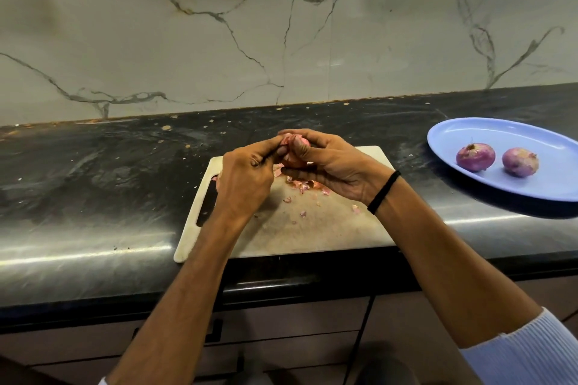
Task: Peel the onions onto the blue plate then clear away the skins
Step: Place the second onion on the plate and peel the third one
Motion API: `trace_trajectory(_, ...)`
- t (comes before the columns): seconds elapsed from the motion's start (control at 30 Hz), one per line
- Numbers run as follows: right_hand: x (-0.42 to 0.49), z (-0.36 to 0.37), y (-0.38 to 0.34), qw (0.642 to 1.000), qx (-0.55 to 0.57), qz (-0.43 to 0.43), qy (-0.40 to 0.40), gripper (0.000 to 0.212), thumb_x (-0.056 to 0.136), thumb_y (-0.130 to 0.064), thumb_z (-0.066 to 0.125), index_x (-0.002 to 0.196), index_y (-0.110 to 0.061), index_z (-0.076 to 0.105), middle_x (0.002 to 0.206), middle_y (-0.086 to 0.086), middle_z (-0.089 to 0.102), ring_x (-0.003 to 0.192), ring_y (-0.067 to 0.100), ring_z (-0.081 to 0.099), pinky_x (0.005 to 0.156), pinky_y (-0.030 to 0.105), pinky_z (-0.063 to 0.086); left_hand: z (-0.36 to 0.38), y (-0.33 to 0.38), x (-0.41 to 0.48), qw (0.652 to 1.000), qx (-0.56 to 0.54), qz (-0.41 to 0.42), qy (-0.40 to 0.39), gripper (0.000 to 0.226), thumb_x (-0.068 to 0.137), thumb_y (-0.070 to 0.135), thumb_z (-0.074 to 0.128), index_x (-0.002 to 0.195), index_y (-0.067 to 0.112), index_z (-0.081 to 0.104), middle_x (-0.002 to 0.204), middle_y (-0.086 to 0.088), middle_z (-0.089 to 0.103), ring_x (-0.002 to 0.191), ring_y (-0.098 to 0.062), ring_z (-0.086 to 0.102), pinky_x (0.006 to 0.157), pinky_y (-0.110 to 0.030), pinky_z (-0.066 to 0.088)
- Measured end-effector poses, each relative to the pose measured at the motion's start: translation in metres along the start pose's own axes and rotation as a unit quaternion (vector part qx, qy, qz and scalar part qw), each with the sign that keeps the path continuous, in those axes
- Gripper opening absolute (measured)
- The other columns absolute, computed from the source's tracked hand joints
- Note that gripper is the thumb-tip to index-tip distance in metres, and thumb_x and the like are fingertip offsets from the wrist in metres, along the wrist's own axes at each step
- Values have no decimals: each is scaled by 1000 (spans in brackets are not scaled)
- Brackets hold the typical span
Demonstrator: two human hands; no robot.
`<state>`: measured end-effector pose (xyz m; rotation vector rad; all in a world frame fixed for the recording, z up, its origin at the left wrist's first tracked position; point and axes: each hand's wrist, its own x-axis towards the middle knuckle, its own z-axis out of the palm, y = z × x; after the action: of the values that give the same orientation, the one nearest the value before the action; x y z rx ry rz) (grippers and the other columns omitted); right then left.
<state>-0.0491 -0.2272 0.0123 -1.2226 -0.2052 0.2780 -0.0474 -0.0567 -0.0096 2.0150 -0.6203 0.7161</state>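
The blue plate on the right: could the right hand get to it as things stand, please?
Probably yes. The blue plate lies on the counter right of the cutting board, with nothing between it and the right hand, though that hand holds an onion.

The dark counter (93, 172) bears a pale cutting board (312, 234) and a blue plate (506, 134).

Both forearms are stretched forward, with the hands held close together. The onion (287, 140) is cupped in the curled fingers of the right hand (331, 166) and pinched by thumb and fingertips of the left hand (247, 172). A black band (384, 192) is worn on the right wrist.
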Motion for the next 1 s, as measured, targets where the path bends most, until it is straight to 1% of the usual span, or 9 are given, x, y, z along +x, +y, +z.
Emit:
trace_trajectory(0.13, -1, 5, -4, 1000, 3, 17, 16, 47, 97, -33, 55, 129, 0, 59, 121, 18, 64, 102, 24, 69, 88, 40, 59, 2, 4, 2, 998, -8, -26, 55, 27, 94, 12, 66, 121, 12, 70, 97, 13, 69, 79, 8, 67, 78, -7, 52)
trace_trajectory(0.23, -3, 7, -6, 999, 25, 24, 21, 57, 90, -39, 59, 129, 3, 59, 132, 26, 57, 104, 29, 67, 82, 36, 61, 0, 2, 4, 994, -17, -64, 84, 25, 93, 14, 68, 117, 12, 72, 87, 13, 71, 73, 2, 68, 70, -8, 53)
trace_trajectory(0.3, -3, 7, -6, 999, 30, 30, 29, 53, 93, -36, 58, 128, 4, 58, 130, 27, 57, 99, 29, 69, 80, 34, 61, -2, 2, 4, 992, 1, -74, 98, 22, 94, 15, 67, 115, 13, 73, 80, 13, 70, 68, -4, 68, 64, -9, 52)
trace_trajectory(0.43, -4, 5, -7, 999, 24, 12, 44, 41, 96, -21, 61, 128, 4, 57, 128, 23, 61, 97, 27, 70, 78, 33, 61, -4, 1, 4, 988, 43, -87, 120, 23, 97, 20, 65, 116, 11, 74, 76, 11, 68, 59, -3, 64, 57, -7, 47)
trace_trajectory(0.53, -3, 3, -8, 998, 29, -13, 52, 43, 93, -12, 63, 132, 3, 54, 130, 24, 60, 105, 30, 67, 84, 37, 61, -5, 1, 4, 985, 57, -98, 132, 21, 98, 23, 64, 113, 12, 74, 70, 12, 65, 57, -10, 64, 55, -19, 53)
trace_trajectory(0.6, -4, 3, -8, 998, 32, -20, 49, 41, 93, -9, 63, 132, 1, 54, 130, 25, 59, 104, 31, 67, 81, 35, 61, -4, 2, 3, 983, 66, -99, 140, 20, 99, 24, 62, 109, 12, 75, 69, 12, 64, 55, -11, 62, 53, -24, 52)
trace_trajectory(0.77, -8, 4, -9, 999, 23, -16, 31, 33, 95, -12, 60, 127, -5, 60, 117, 18, 64, 94, 28, 68, 80, 31, 61, -4, -4, 5, 969, 105, -129, 184, 22, 101, 30, 60, 98, 16, 77, 65, 8, 66, 49, -11, 51, 50, -16, 35)
trace_trajectory(0.83, -9, 5, -9, 999, 19, -13, 33, 39, 91, -19, 64, 126, -5, 62, 116, 18, 65, 90, 25, 68, 79, 28, 60, -5, -5, 6, 964, 113, -138, 197, 23, 101, 30, 59, 98, 15, 76, 69, 5, 69, 50, -10, 50, 54, -19, 36)
trace_trajectory(1.0, -8, 6, -10, 999, 19, -13, 35, 47, 78, -35, 67, 115, -5, 68, 100, 11, 71, 82, 18, 65, 76, 26, 58, -6, 0, 3, 968, 116, -124, 183, 26, 100, 31, 59, 109, 13, 75, 68, 12, 62, 51, 0, 51, 58, -1, 36)
